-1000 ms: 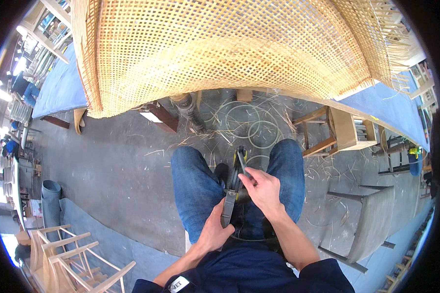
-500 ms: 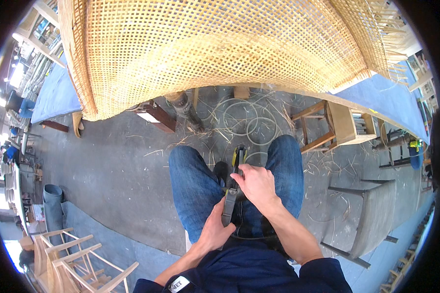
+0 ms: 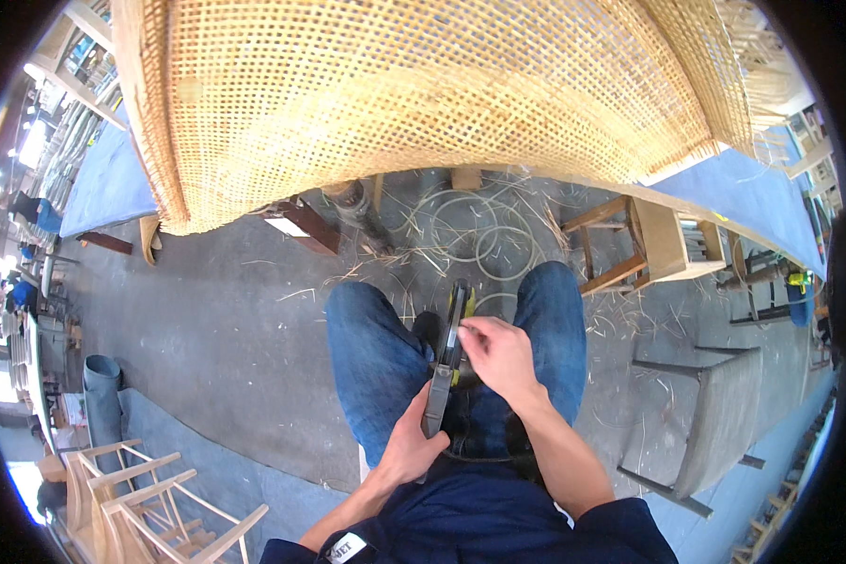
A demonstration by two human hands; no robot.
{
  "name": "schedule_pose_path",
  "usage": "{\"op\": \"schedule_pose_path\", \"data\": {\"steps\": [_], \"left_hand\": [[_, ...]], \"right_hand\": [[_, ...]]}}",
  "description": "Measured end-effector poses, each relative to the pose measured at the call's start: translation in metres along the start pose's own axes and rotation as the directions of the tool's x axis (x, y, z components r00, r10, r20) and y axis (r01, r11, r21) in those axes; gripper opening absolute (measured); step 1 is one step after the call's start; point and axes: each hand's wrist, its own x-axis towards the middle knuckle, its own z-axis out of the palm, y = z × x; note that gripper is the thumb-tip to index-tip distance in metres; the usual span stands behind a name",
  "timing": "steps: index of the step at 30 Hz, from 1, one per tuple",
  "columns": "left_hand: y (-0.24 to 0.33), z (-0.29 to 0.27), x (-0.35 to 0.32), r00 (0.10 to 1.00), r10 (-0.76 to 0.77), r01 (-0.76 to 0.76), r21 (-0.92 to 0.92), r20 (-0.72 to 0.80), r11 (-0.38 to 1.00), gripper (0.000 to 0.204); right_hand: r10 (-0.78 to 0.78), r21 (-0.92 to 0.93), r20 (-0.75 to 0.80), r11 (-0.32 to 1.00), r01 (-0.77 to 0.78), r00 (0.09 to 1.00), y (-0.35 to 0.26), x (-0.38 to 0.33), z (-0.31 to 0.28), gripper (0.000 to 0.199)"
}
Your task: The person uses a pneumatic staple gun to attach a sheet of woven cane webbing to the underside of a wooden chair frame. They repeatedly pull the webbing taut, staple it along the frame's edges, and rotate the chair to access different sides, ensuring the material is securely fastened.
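Above my lap, between my knees, is a black and grey staple gun [image 3: 439, 390] with yellow-green parts along its side. My left hand [image 3: 412, 442] is wrapped round its near, grey end. My right hand [image 3: 500, 355] is closed beside the tool's middle, thumb and fingertips pinched together at a thin, pale, shiny strip [image 3: 453, 336] along the tool. Whatever the right fingers hold is too small to make out. A large sheet of woven cane webbing [image 3: 423, 94] hangs over the work table in front of me.
Blue covering [image 3: 113, 183] shows on the table at both sides. Coiled cane [image 3: 503, 249] and loose strands litter the floor beneath it. A wooden stool [image 3: 663, 240] and grey chair [image 3: 719, 418] stand right; wooden chair frames [image 3: 150, 498] and a rolled blue-grey sheet [image 3: 101, 376] stand left.
My right hand has shifted slightly right, off the tool's top to its side. The tool has turned a little, and a pale shiny strip now shows along it. My left hand keeps its hold.
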Motion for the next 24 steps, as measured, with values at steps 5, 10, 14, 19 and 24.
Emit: {"op": "schedule_pose_path", "data": {"steps": [5, 10, 14, 19, 24], "left_hand": [[0.011, -0.021, -0.009, 1.000, 0.007, -0.006, -0.075, 0.015, 0.997, 0.086], [0.033, -0.030, -0.025, 0.986, 0.166, -0.152, -0.245, 0.035, 0.958, 0.085], [0.040, -0.036, -0.035, 0.951, 0.273, -0.208, -0.354, 0.147, 0.912, 0.089], [0.049, -0.044, -0.030, 0.901, 0.331, -0.240, -0.313, 0.280, 0.919, 0.088], [0.061, -0.065, -0.031, 0.842, 0.486, -0.331, -0.486, 0.235, 0.809, 0.076]], "right_hand": [[0.495, 0.568, 0.176, 0.655, -0.498, 0.851, 0.035, -0.011, 0.002, 0.057], [0.628, 0.771, 0.468, 0.054, -0.634, 0.622, 0.022, 0.004, 0.004, 0.061], [0.307, 0.876, 0.480, -0.111, -0.470, 0.822, 0.001, 0.019, -0.005, 0.065], [-0.052, 0.881, 0.300, -0.369, -0.297, 0.953, -0.002, 0.027, -0.012, 0.069], [-0.054, 0.761, 0.308, -0.585, -0.280, 0.950, 0.003, 0.027, -0.021, 0.041]]}}
